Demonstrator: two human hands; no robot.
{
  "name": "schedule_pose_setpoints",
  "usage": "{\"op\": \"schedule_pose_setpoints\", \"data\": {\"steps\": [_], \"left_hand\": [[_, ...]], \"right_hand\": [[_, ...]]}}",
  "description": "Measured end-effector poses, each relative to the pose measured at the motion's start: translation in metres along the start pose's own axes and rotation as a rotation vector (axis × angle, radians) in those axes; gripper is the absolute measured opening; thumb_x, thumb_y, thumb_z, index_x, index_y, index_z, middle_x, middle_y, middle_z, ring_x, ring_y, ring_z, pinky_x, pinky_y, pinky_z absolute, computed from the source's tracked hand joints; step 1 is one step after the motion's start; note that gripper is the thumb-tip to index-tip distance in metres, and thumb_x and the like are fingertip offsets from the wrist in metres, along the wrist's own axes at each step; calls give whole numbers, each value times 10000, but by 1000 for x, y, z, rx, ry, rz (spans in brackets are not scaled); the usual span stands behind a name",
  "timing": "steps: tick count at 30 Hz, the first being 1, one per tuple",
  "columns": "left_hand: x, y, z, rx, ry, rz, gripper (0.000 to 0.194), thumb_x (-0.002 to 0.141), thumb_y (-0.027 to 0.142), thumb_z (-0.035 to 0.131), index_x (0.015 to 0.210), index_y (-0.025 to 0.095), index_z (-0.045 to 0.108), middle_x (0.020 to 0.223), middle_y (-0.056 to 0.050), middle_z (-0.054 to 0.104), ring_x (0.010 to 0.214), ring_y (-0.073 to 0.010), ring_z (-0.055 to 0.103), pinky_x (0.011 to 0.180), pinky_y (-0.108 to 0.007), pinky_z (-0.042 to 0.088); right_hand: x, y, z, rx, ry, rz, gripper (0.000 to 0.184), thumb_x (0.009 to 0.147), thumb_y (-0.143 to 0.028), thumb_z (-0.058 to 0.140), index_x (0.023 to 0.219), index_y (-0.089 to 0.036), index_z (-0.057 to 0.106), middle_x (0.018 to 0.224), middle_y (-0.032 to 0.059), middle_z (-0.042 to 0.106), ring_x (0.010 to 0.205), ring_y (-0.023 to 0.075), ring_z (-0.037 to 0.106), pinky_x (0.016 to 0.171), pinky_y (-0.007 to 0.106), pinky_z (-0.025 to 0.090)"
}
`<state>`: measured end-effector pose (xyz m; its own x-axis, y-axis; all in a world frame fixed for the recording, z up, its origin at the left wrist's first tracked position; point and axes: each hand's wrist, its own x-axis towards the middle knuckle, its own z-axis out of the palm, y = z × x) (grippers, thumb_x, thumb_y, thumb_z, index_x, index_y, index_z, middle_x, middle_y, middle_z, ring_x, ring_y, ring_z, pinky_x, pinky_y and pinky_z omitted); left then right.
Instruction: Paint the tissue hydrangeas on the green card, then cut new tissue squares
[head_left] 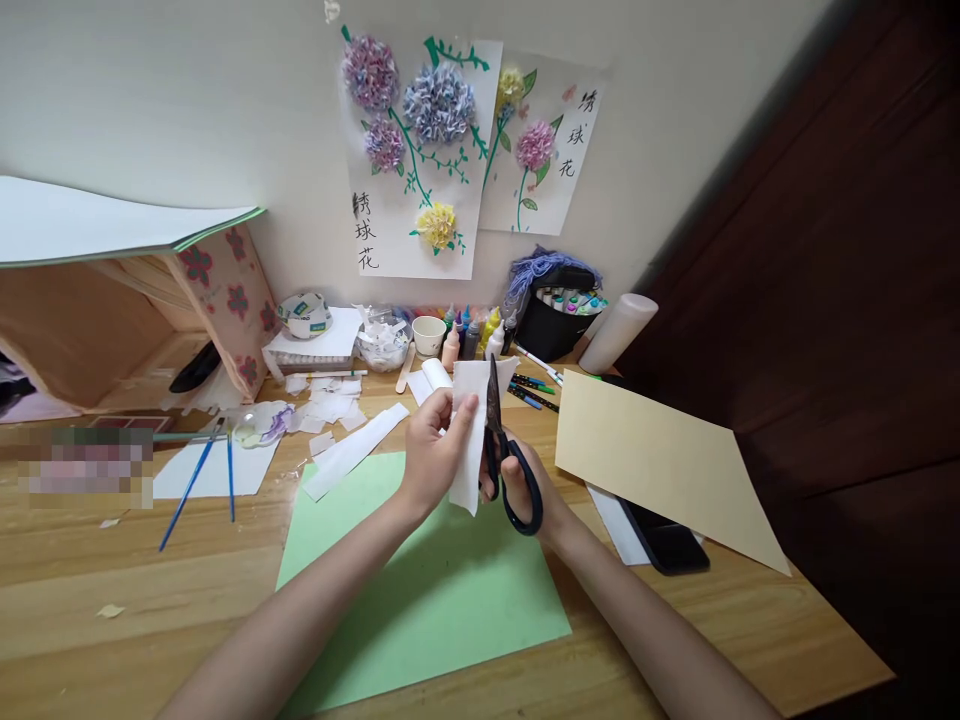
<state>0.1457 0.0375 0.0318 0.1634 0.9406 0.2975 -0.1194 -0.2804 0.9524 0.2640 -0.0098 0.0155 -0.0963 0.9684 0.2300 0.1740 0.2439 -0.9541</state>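
Note:
My left hand (433, 452) is closed on a strip of white paper (469, 462), which it holds upright with the thumb across its face. Black-handled scissors (531, 495) are in my right hand (534, 490), blades pointing up along the right side of the strip. Whether the blades are closed on the paper I cannot tell. Both hands are above a green sheet of paper (420, 620) on the table. Another white paper strip (356, 452) lies to the left, partly over the green sheet's edge.
Blue paintbrushes (187, 492), paper scraps (330, 405) and a tape roll (306, 315) are on the left. Paint bottles (471, 338), a paper cup (429, 337) and a black marker case (555, 325) stand behind. A tan sheet (660, 460) partly covers a phone (667, 540) on the right.

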Motion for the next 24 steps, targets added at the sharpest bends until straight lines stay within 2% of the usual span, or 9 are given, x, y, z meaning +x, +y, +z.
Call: {"op": "schedule_pose_setpoints", "data": {"steps": [7, 14, 20, 24], "left_hand": [[1, -3, 0, 0, 12, -29, 283, 843, 443, 548, 729, 184, 527, 626, 39, 495, 578, -90, 439, 541, -209, 336], [3, 0, 0, 4, 12, -37, 282, 839, 442, 552, 738, 179, 538, 635, 40, 496, 569, -85, 424, 529, -202, 335], [3, -1, 0, -18, 15, -17, 275, 842, 436, 550, 741, 181, 540, 630, 40, 493, 580, -90, 435, 538, -205, 342], [2, 1, 0, -30, 6, -49, 274, 835, 445, 555, 738, 190, 532, 606, 42, 496, 555, -94, 442, 522, -210, 339]], "right_hand": [[-1, 5, 4, 11, 26, 2, 610, 724, -796, 335, 816, -207, 463, 485, -50, 439, 391, 111, 458, 425, 232, 393], [-2, 5, 9, 45, 48, 46, 622, 687, -817, 364, 788, -209, 450, 484, -56, 420, 383, 101, 437, 383, 217, 383], [-1, 1, 6, 59, -46, -48, 654, 708, -829, 245, 803, -208, 428, 559, -33, 435, 467, 111, 438, 471, 249, 403], [0, 3, 4, 146, -100, -23, 657, 682, -841, 284, 843, -216, 410, 560, -53, 377, 452, 104, 374, 451, 250, 402]]}}
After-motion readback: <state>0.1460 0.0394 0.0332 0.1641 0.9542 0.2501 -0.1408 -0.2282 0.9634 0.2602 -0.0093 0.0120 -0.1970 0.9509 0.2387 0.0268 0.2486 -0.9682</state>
